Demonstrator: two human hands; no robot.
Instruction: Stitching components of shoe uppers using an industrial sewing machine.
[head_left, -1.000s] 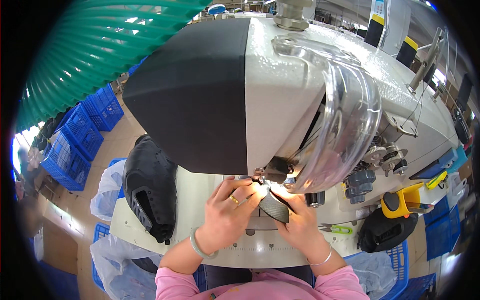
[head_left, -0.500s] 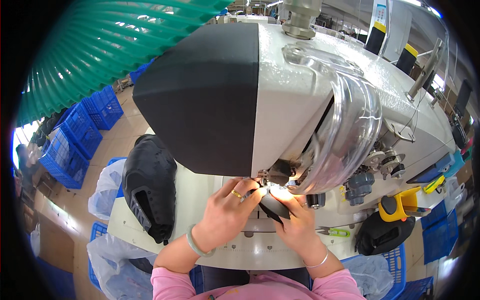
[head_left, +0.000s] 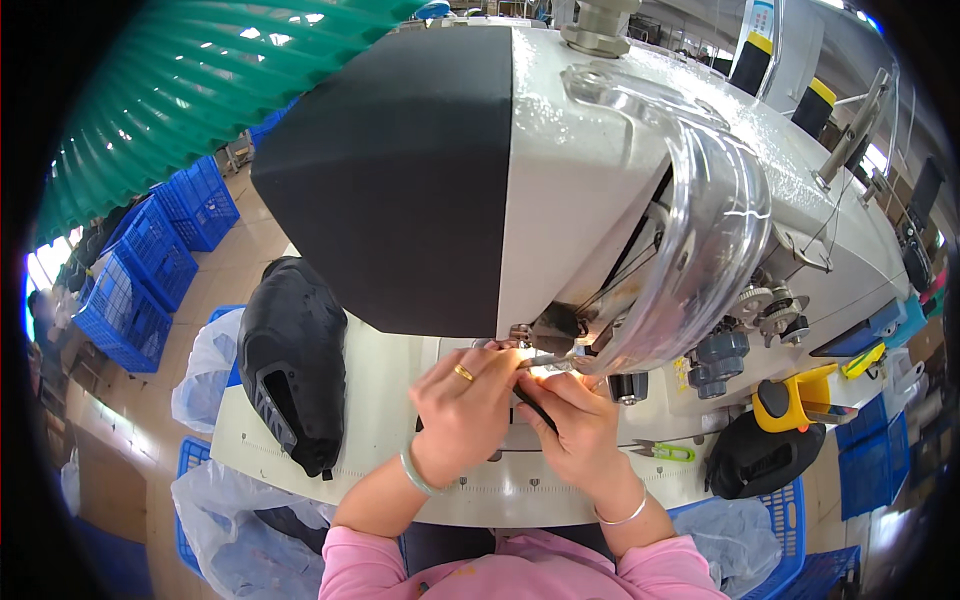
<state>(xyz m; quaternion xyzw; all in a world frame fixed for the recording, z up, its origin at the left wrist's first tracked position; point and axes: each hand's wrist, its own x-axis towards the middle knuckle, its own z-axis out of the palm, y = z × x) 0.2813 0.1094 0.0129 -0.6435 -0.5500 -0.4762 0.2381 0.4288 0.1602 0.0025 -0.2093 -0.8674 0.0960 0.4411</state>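
Note:
A small black piece (head_left: 537,405), perhaps a shoe part, is pinched between my two hands right under the head of a white and black sewing machine (head_left: 575,200). My left hand (head_left: 462,398), with a gold ring and a pale bangle at the wrist, curls its fingers down at the piece's far left end. On the near right side, my right hand (head_left: 578,425) grips it between thumb and fingers. Lamp light glares around the needle area (head_left: 530,342). My fingers cover most of the piece, and its contact with the needle is hidden.
Black shoe uppers (head_left: 290,350) lie stacked on the table's left; another black upper (head_left: 765,455) sits at the right beside a yellow holder (head_left: 808,390). Green thread snips (head_left: 668,452) rest right of my hand. A green ribbed hose (head_left: 220,110) hangs upper left. Blue crates (head_left: 125,310) stand beyond.
The black piece has turned and now shows mostly its edge. My left hand has rolled over it with the fingers bent more. The whole view has shifted slightly.

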